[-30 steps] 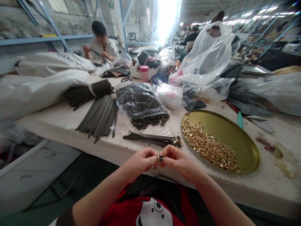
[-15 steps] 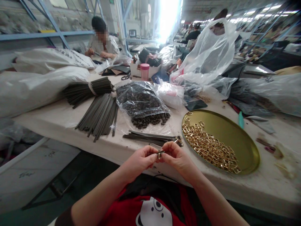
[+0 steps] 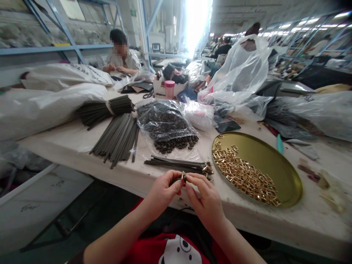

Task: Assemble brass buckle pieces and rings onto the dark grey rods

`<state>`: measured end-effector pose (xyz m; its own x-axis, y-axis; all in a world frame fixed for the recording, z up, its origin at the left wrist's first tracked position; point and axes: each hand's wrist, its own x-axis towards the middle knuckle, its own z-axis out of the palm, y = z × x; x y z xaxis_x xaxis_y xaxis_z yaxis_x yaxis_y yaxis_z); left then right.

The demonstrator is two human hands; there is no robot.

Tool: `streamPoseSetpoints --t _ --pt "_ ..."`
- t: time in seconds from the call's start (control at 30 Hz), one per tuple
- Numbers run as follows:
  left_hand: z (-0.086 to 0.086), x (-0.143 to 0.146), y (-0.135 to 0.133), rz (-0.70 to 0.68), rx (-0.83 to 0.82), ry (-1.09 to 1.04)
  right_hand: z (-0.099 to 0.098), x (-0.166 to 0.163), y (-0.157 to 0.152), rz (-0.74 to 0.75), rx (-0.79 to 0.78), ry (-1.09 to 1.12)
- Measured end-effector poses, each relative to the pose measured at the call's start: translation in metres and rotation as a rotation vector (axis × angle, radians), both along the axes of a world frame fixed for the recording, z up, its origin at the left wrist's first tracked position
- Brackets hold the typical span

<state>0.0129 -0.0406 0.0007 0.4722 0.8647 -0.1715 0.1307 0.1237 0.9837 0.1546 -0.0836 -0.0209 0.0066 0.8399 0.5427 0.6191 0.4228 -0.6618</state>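
Observation:
My left hand (image 3: 164, 190) and my right hand (image 3: 204, 196) meet at the table's near edge, both pinched on a small gold buckle (image 3: 183, 177) threaded on a dark strap. Just beyond my fingers lies a small pile of dark straps with buckles (image 3: 178, 165). To the right sits a round gold tray (image 3: 286, 172) holding several loose gold buckles (image 3: 244, 178). A clear bag of small dark loops (image 3: 165, 124) spills open behind the straps. Loose dark strips (image 3: 117, 139) and a tied bundle of dark strips (image 3: 104, 108) lie at the left.
A dark phone (image 3: 228, 126) lies behind the tray, and a pink cup (image 3: 169, 89) stands further back. Large white sacks (image 3: 49, 102) fill the left side, clear plastic bags (image 3: 242, 73) the back right. Another person (image 3: 121, 55) works at the far end.
My hands have shifted slightly toward the table, and the fingers have turned the buckle on the strap. The view has tilted a little; the items on the table lie as before.

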Motion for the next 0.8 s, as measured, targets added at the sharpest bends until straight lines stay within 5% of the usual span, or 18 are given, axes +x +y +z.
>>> streamPoseSetpoints --t 0.33,0.53,0.67,0.8 --pt "0.002 0.001 -0.008 -0.053 -0.028 0.005 -0.004 0.008 0.006 -0.057 0.079 -0.192" --pt "-0.009 -0.003 -0.001 -0.010 -0.078 -0.048 0.001 0.012 0.014 -0.014 -0.312 0.112" --pt "-0.013 -0.005 0.006 -0.049 -0.047 -0.028 0.005 0.015 0.019 0.198 -0.682 0.453" --pt "-0.006 -0.002 0.012 -0.170 -0.029 -0.053 0.007 0.016 0.027 0.243 -0.768 0.650"
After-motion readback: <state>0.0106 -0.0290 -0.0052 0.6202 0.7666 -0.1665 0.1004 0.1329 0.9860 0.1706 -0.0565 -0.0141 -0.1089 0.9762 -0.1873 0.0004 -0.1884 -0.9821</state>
